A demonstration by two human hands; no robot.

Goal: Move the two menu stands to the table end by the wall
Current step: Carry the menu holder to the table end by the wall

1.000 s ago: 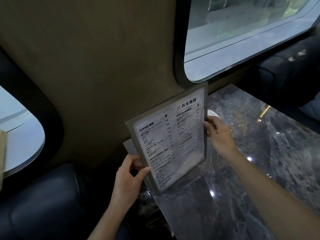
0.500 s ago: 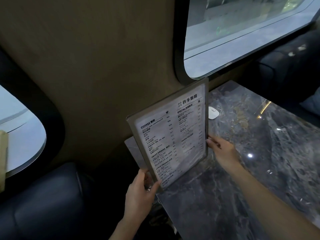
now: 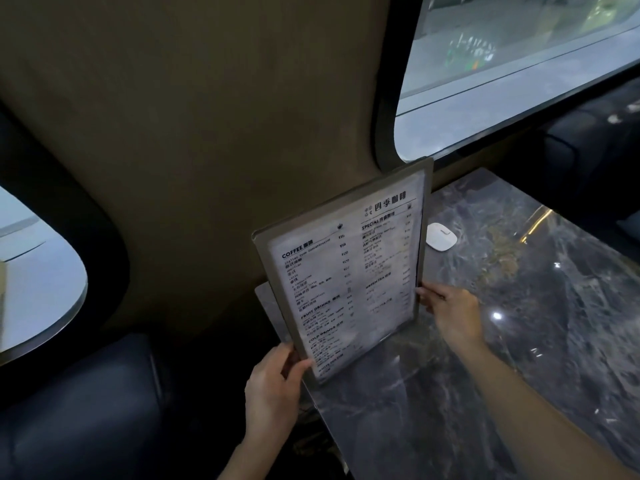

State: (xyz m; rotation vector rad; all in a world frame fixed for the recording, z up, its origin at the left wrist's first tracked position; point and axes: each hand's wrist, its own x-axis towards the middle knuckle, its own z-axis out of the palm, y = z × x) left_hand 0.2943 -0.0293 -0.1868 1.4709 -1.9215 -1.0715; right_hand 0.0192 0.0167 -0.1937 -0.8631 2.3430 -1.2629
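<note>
A grey-framed menu stand (image 3: 346, 271) with a white printed coffee list stands tilted at the left corner of the dark marble table (image 3: 519, 341), close to the brown wall. My left hand (image 3: 273, 386) grips its lower left edge. My right hand (image 3: 450, 313) holds its lower right edge. Behind its bottom left corner a grey flat edge (image 3: 265, 299) shows; I cannot tell whether it is a second menu stand.
A small white rounded device (image 3: 440, 237) lies on the table just right of the menu. The brown wall (image 3: 207, 133) and a large window (image 3: 519, 64) rise behind. Dark padded seats (image 3: 79, 410) flank the table on the left and far right.
The menu stand has come lower and closer to the table's left corner. Both hands slid down its side edges to the bottom part of the frame.
</note>
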